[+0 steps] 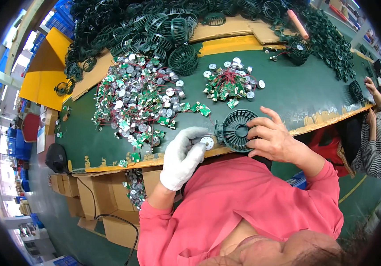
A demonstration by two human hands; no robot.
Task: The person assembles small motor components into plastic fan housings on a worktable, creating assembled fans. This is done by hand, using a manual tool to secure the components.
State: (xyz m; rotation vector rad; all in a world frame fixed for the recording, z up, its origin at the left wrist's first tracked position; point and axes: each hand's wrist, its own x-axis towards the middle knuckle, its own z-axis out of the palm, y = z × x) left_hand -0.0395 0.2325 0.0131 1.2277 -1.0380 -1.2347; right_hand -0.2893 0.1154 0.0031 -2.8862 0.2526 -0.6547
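My left hand [180, 156], in a white glove, pinches a small round motor [207, 142] with a pale disc face between thumb and fingers. A red wire seems to run from it toward a green circuit board [204, 110] on the table. My bare right hand [271, 136] grips the right rim of a dark green round fan housing [235, 127], fingers curled over its ribs. The housing rests at the table's near edge, its slatted face turned up. Motor and housing are side by side, very close; whether they touch I cannot tell.
A large heap of motors with circuit boards [139, 95] lies at left, a smaller heap [232, 82] ahead. Dark green fan housings [155, 31] pile up at the back. A pink-handled tool [298, 24] lies far right. A co-worker's striped sleeve [373, 155] shows at right; cardboard boxes [97, 195] stand below.
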